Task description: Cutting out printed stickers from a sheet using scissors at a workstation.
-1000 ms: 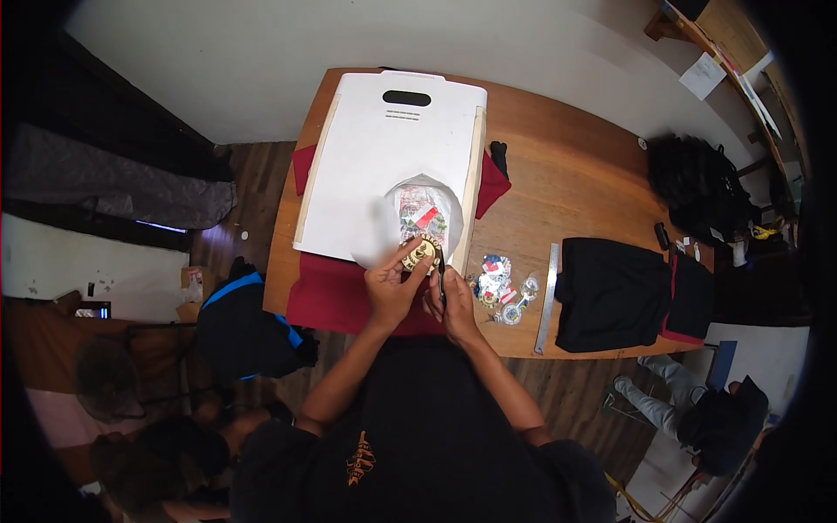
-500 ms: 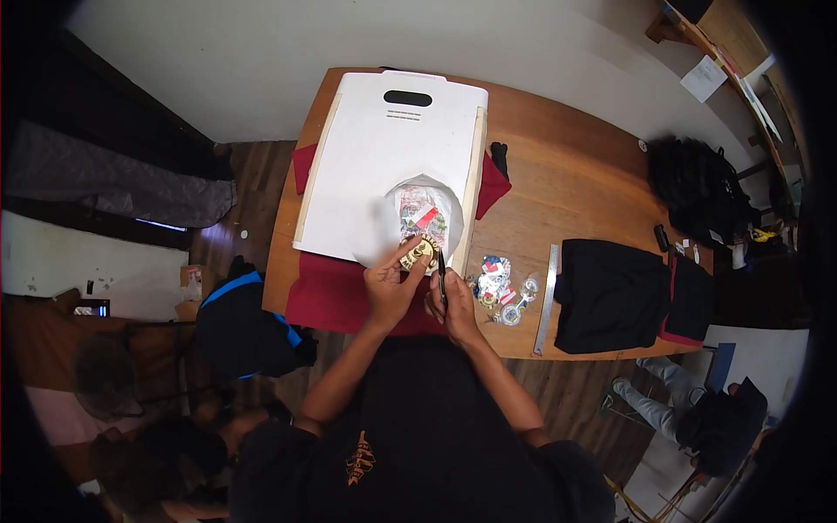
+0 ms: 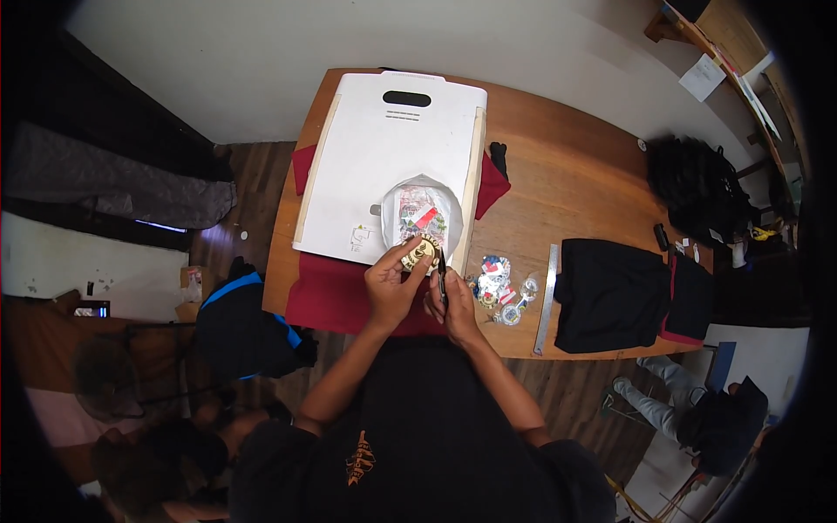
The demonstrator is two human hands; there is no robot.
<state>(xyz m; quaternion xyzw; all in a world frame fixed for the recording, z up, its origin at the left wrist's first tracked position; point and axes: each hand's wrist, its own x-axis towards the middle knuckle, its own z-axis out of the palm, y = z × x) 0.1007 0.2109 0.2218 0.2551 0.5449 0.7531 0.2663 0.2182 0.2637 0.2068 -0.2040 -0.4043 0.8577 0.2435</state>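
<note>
My left hand (image 3: 391,283) pinches a round gold-and-black patch (image 3: 421,254) between thumb and fingers. Close on its right, my right hand (image 3: 454,305) is closed around a slim black pointed tool (image 3: 443,281), whose tip points up beside the patch's edge. Whether it is snips or another tool is hidden by my fingers. Just beyond both hands sits a round white bowl (image 3: 388,193). Inside it are printed plastic and a red-and-white piece (image 3: 424,216). Under the bowl lies a white board (image 3: 366,139) with a dark oval slot.
Dark red cloth (image 3: 323,296) lies beneath the board. Right of my hands are a pile of small colourful patches (image 3: 495,277), a metal ruler (image 3: 546,301) and folded black cloth (image 3: 606,296) on the wooden table (image 3: 558,192). A black bag (image 3: 697,187) stands farther right. Other people are nearby.
A blurred pale shape left of the bowl is gone, uncovering the bowl's left rim and markings on the board. Both hands keep nearly the same place and hold.
</note>
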